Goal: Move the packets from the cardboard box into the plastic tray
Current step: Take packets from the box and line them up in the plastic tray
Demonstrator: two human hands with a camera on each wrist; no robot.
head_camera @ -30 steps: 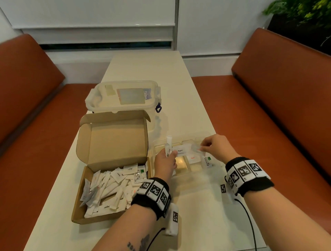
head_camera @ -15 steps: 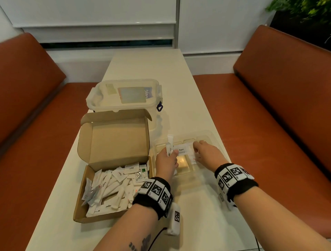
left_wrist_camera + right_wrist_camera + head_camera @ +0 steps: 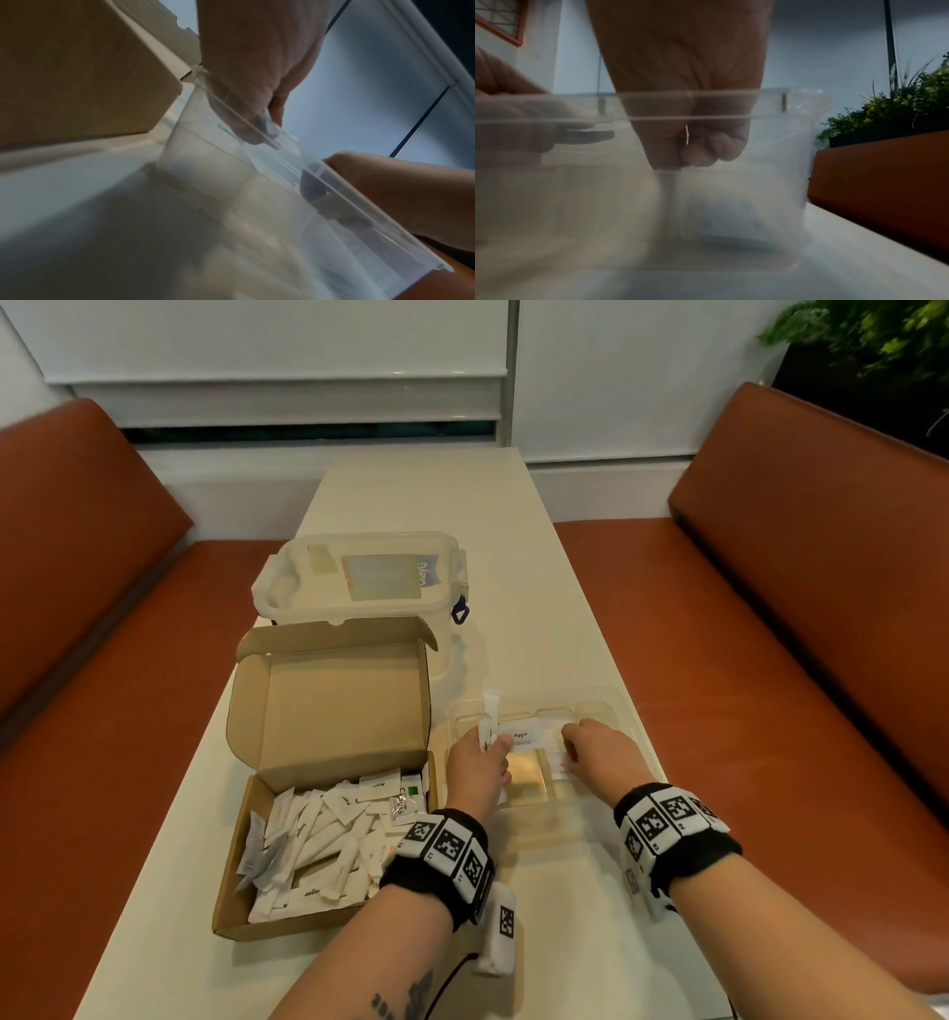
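Observation:
An open cardboard box (image 3: 228,880) at the left holds several white packets (image 3: 318,845). To its right is the clear plastic tray (image 3: 606,706) with compartments; a packet marked Pepper (image 3: 524,737) lies in it. My left hand (image 3: 480,762) hovers over the tray's left end and grips a few stick packets (image 3: 490,719) upright. My right hand (image 3: 595,752) is lowered into the tray's middle with its fingers curled. In the right wrist view the right hand (image 3: 693,142) pinches a thin white packet (image 3: 687,134), seen edge on, above another packet (image 3: 736,223) on the tray floor.
A lidded clear plastic container (image 3: 359,577) stands just behind the cardboard box. The narrow cream table (image 3: 421,505) runs away from me between two orange benches (image 3: 796,660). A green plant (image 3: 873,336) sits at the far right.
My right hand has moved left and down into the tray with its packet. The left hand has stayed over the tray's left end, still holding the stick packets.

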